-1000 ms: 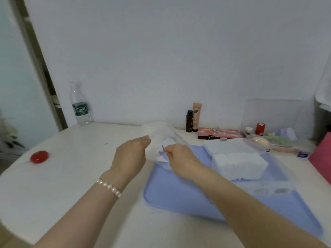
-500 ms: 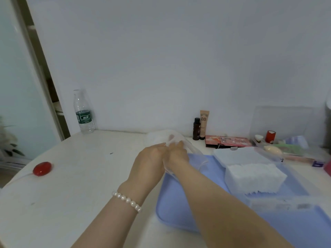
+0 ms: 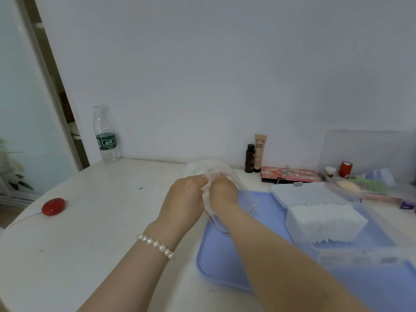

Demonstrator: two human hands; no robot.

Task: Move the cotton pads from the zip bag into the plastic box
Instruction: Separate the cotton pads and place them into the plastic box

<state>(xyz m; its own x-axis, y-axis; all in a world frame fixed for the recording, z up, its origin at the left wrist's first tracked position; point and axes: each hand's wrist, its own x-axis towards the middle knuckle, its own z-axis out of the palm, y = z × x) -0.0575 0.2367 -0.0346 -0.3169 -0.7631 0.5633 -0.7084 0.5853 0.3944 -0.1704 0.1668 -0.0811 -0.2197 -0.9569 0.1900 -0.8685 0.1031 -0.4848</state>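
The blue tray [image 3: 227, 264] carries the clear plastic box [image 3: 351, 235], which contains a white stack of cotton pads [image 3: 324, 221]. The zip bag [image 3: 225, 176] straddles the tray's far-left edge; the right hand [image 3: 222, 192] is inserted in it, and the left hand [image 3: 184, 199] pinches its mouth.

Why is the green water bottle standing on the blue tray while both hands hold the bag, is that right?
Not quite. The head view shows the water bottle standing on the white table by the wall, far left of the blue tray. The rest holds: the left hand and right hand both hold the zip bag.
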